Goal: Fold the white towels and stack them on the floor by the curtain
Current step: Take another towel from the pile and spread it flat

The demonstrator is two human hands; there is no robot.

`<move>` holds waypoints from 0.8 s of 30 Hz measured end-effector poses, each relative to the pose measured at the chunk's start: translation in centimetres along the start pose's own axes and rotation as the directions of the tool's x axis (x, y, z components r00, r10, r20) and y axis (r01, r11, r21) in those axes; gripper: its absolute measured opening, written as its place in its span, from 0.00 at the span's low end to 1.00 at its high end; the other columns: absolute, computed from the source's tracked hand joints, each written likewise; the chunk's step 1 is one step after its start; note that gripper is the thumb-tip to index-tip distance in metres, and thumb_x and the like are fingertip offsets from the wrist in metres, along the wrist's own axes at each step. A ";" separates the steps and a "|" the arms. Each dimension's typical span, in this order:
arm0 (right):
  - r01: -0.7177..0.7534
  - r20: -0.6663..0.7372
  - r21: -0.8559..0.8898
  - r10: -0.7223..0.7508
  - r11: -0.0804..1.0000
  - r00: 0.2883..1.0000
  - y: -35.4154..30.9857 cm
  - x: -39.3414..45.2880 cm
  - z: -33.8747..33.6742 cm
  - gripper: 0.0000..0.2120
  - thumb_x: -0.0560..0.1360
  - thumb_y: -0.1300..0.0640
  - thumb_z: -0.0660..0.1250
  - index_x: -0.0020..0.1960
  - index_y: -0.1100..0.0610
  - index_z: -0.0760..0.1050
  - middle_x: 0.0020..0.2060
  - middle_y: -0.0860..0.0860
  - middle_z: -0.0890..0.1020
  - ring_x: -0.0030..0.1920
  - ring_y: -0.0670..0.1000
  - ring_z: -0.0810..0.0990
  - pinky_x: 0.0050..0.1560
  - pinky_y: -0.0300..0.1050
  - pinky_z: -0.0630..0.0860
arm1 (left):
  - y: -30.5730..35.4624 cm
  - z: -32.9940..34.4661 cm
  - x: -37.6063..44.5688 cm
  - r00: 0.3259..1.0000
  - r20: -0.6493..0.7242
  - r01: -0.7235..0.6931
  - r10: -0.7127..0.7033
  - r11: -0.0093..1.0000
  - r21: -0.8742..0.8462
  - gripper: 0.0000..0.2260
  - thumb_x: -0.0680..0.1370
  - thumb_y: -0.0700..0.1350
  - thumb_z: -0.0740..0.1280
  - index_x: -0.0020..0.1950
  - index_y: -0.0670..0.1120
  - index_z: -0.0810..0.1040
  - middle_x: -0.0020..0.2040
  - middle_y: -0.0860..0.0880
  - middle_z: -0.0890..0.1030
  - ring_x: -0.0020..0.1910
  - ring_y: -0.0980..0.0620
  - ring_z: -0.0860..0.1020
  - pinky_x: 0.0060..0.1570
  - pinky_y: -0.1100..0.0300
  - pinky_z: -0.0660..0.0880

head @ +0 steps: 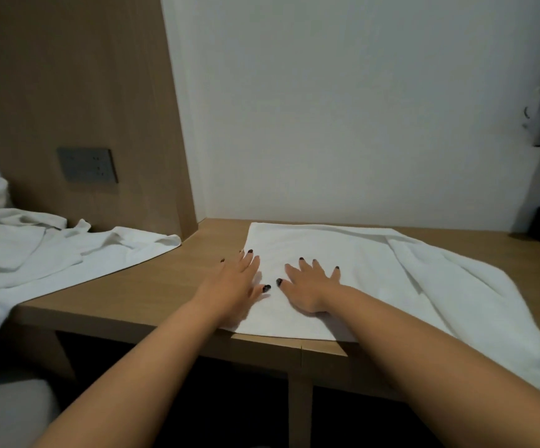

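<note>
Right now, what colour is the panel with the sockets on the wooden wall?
Dark grey. The socket panel shows best in the head view, left of the table.

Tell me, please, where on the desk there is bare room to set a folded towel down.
The widest bare wood lies between the crumpled towels on the left and the flat towel under the left hand and right hand. A narrow strip runs along the wall behind it. The right side is crowded by that towel's bunched, overhanging part.

Bare forearms, no sleeves; dark-painted nails on both hands [236,282].
</note>
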State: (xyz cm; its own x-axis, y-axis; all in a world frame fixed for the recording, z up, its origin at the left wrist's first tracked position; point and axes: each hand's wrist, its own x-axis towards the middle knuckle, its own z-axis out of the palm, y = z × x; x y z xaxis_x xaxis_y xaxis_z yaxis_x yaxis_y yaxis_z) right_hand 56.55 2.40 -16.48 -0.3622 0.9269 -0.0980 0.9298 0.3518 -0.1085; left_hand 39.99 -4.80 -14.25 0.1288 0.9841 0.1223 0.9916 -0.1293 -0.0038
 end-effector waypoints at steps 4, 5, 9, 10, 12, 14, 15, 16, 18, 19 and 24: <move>-0.014 -0.070 0.060 0.019 0.998 0.997 2.2 -2.6 -1.8 0.21 0.82 0.52 0.54 0.74 0.56 0.61 0.74 0.56 0.63 0.75 0.59 0.57 0.74 0.66 0.51 | 4.4 0.1 -1.1 0.996 0.009 0.083 -0.084 0.956 -0.281 0.26 0.85 0.51 0.50 0.80 0.45 0.48 0.81 0.47 0.46 0.79 0.51 0.43 0.76 0.55 0.46; -0.044 -0.101 0.036 0.048 0.998 0.994 2.9 -3.7 -2.1 0.22 0.81 0.54 0.56 0.73 0.56 0.62 0.74 0.56 0.64 0.75 0.59 0.57 0.74 0.65 0.51 | 5.7 0.2 -1.0 0.996 0.020 0.085 -0.083 0.951 -0.299 0.26 0.85 0.51 0.50 0.80 0.44 0.48 0.81 0.47 0.45 0.79 0.50 0.43 0.76 0.54 0.46; -0.204 -0.118 -0.109 0.191 0.973 0.975 6.0 -8.2 -2.9 0.29 0.80 0.52 0.59 0.78 0.54 0.53 0.78 0.57 0.53 0.78 0.62 0.44 0.74 0.66 0.43 | 11.4 1.0 0.0 1.000 0.020 0.003 0.002 0.959 -0.283 0.26 0.84 0.53 0.50 0.80 0.44 0.50 0.81 0.45 0.47 0.79 0.46 0.43 0.76 0.48 0.46; -0.241 -0.111 -0.123 0.228 0.963 0.967 6.7 -9.2 -3.0 0.30 0.80 0.50 0.58 0.78 0.53 0.52 0.78 0.57 0.51 0.78 0.62 0.42 0.74 0.67 0.42 | 12.6 1.4 0.4 1.000 0.016 -0.017 0.023 0.961 -0.275 0.26 0.84 0.53 0.50 0.80 0.44 0.51 0.81 0.45 0.48 0.79 0.46 0.43 0.76 0.47 0.46; -0.306 -0.090 -0.118 0.297 0.945 0.951 8.0 -11.1 -3.3 0.32 0.79 0.44 0.57 0.79 0.51 0.50 0.79 0.56 0.49 0.78 0.62 0.42 0.73 0.67 0.42 | 14.7 2.2 1.4 0.999 0.031 -0.033 0.042 0.963 -0.266 0.27 0.84 0.56 0.48 0.80 0.44 0.51 0.81 0.45 0.48 0.79 0.45 0.43 0.76 0.43 0.45; -0.359 -0.056 -0.064 0.356 0.931 0.933 9.2 -12.4 -3.9 0.35 0.76 0.38 0.58 0.78 0.50 0.51 0.78 0.55 0.53 0.77 0.62 0.47 0.73 0.68 0.48 | 15.8 3.0 2.3 0.995 0.092 -0.016 0.036 0.978 -0.206 0.29 0.83 0.60 0.45 0.80 0.47 0.48 0.81 0.46 0.46 0.79 0.45 0.42 0.75 0.39 0.42; -0.376 -0.031 -0.038 0.375 0.926 0.926 9.9 -12.9 -4.2 0.37 0.74 0.37 0.61 0.77 0.49 0.53 0.77 0.55 0.56 0.76 0.63 0.52 0.72 0.68 0.53 | 16.0 3.3 2.7 0.992 0.127 -0.008 0.027 0.988 -0.152 0.31 0.82 0.63 0.43 0.80 0.49 0.46 0.81 0.47 0.45 0.79 0.44 0.41 0.74 0.37 0.40; -0.384 -0.003 -0.023 0.384 0.923 0.923 10.6 -13.3 -4.5 0.38 0.71 0.37 0.64 0.76 0.49 0.56 0.74 0.55 0.59 0.74 0.62 0.57 0.70 0.66 0.58 | 15.9 3.5 3.0 0.988 0.152 -0.002 0.019 0.994 -0.108 0.32 0.80 0.65 0.41 0.80 0.50 0.45 0.81 0.48 0.44 0.79 0.44 0.40 0.73 0.35 0.39; -0.386 0.053 -0.019 0.386 0.922 0.921 12.0 -13.9 -4.9 0.39 0.68 0.41 0.69 0.74 0.50 0.58 0.69 0.55 0.64 0.68 0.61 0.66 0.64 0.60 0.68 | 15.3 3.5 3.4 0.985 0.170 -0.004 0.016 0.997 -0.072 0.34 0.78 0.68 0.40 0.80 0.53 0.44 0.81 0.50 0.42 0.79 0.45 0.40 0.72 0.33 0.39; -0.374 0.086 -0.044 0.377 0.926 0.922 12.7 -14.0 -5.0 0.39 0.68 0.44 0.71 0.73 0.52 0.59 0.67 0.55 0.66 0.65 0.60 0.69 0.61 0.56 0.72 | 14.7 3.5 3.4 0.985 0.170 -0.014 0.025 0.998 -0.064 0.34 0.78 0.69 0.40 0.80 0.55 0.43 0.80 0.50 0.41 0.79 0.46 0.40 0.72 0.32 0.39; -0.321 0.018 -0.313 0.343 0.894 0.939 16.2 -12.9 -6.0 0.24 0.72 0.56 0.71 0.67 0.54 0.71 0.60 0.54 0.76 0.59 0.56 0.76 0.59 0.51 0.75 | 12.6 3.2 3.2 0.982 0.182 -0.034 0.042 0.998 -0.047 0.46 0.65 0.77 0.33 0.80 0.57 0.42 0.80 0.51 0.41 0.79 0.46 0.40 0.73 0.34 0.39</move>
State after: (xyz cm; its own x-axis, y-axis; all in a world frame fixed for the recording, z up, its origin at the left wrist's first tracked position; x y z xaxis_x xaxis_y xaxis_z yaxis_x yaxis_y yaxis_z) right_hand 76.70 -3.03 -11.01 -0.0224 0.9888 -0.1473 0.9681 0.0583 0.2439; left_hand 52.92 -2.91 -17.07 0.1705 0.9835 -0.0606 0.9850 -0.1683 0.0387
